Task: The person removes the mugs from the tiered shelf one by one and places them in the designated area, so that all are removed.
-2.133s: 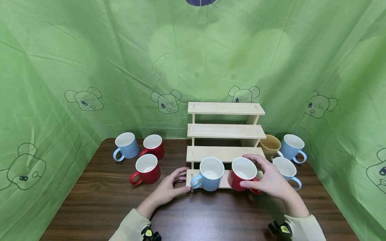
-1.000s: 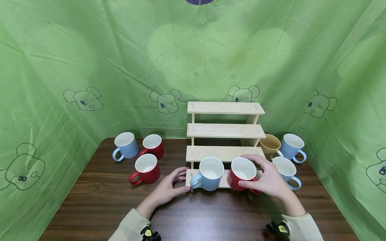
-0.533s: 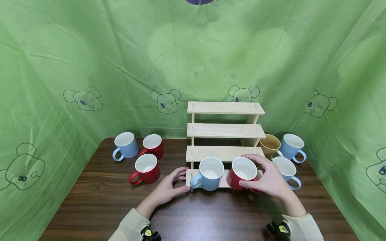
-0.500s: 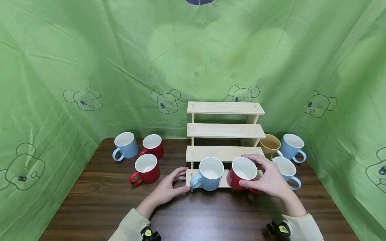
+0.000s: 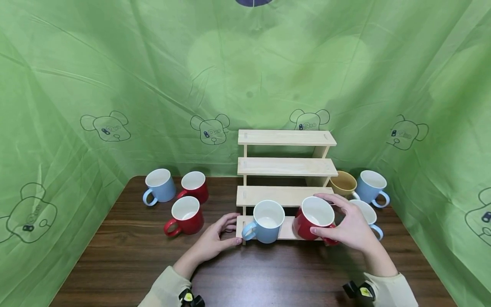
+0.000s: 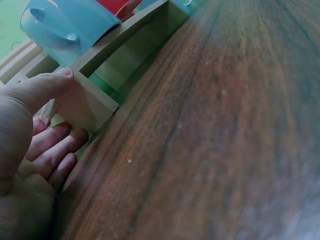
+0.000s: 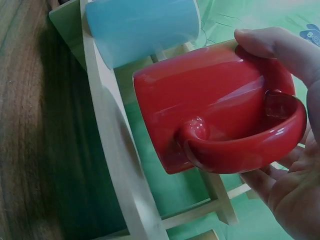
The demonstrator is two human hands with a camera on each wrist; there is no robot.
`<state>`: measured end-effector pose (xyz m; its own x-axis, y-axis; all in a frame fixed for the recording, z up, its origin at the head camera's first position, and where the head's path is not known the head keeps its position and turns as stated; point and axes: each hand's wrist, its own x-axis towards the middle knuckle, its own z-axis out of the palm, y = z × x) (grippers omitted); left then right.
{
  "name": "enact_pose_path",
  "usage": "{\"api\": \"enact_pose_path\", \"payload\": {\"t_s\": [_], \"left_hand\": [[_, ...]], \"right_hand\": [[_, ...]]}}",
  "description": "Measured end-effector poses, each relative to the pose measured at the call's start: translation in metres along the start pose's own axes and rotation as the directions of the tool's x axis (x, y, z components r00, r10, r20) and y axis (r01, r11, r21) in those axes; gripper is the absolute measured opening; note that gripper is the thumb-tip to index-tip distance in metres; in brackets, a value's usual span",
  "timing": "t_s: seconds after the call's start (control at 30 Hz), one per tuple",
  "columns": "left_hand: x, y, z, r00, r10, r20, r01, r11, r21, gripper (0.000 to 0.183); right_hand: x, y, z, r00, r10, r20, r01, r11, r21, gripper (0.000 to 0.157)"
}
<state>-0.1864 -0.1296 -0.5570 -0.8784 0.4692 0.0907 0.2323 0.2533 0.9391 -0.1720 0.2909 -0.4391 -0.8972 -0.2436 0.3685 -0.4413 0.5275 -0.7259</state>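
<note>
My right hand (image 5: 347,221) grips a red mug (image 5: 307,224) with a white inside, thumb and fingers round its upper body. The mug tilts over the right end of the lowest step, its handle (image 7: 250,150) toward the palm. A light blue mug (image 5: 266,228) stands upright on the same step, handle to the left. My left hand (image 5: 215,238) holds the left end of the wooden tiered shelf (image 5: 285,166). In the left wrist view its thumb (image 6: 50,85) lies on the front corner, the other fingers beside the end panel (image 6: 87,110).
Left of the shelf stand a blue mug (image 5: 163,192) and two red mugs, one (image 5: 192,219) nearer the front and one (image 5: 201,194) behind it. To the right are a yellow mug (image 5: 343,183) and two blue ones, a rear one (image 5: 368,189) and a front one (image 5: 366,211).
The right hand has moved the red mug slightly to the right and up, and the mug now leans more. The left hand and the blue mug on the step stay where they were.
</note>
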Motion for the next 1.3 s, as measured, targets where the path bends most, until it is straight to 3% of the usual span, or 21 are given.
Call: {"api": "enact_pose_path", "payload": {"t_s": [0.27,1.0,1.17,1.3], "left_hand": [[0.0,0.0,0.0,1.0,0.006,0.001,-0.006,1.0,-0.003,0.079],[0.001,0.0,0.0,1.0,0.004,0.004,-0.004,1.0,-0.014,0.077],[0.0,0.001,0.0,1.0,0.001,0.0,-0.001,1.0,-0.011,0.077],[0.001,0.001,0.0,1.0,-0.001,0.0,0.001,1.0,-0.009,0.077]], "right_hand": [[0.0,-0.001,-0.01,0.998,-0.026,-0.061,0.026,1.0,0.006,0.085],[-0.016,0.003,-0.073,0.971,0.083,-0.223,-0.072,0.996,0.054,0.088],[-0.024,0.01,-0.093,0.95,0.129,-0.286,-0.135,0.991,-0.002,0.089],[-0.031,0.019,-0.109,0.913,0.195,-0.359,-0.201,0.979,0.022,0.087]]}}
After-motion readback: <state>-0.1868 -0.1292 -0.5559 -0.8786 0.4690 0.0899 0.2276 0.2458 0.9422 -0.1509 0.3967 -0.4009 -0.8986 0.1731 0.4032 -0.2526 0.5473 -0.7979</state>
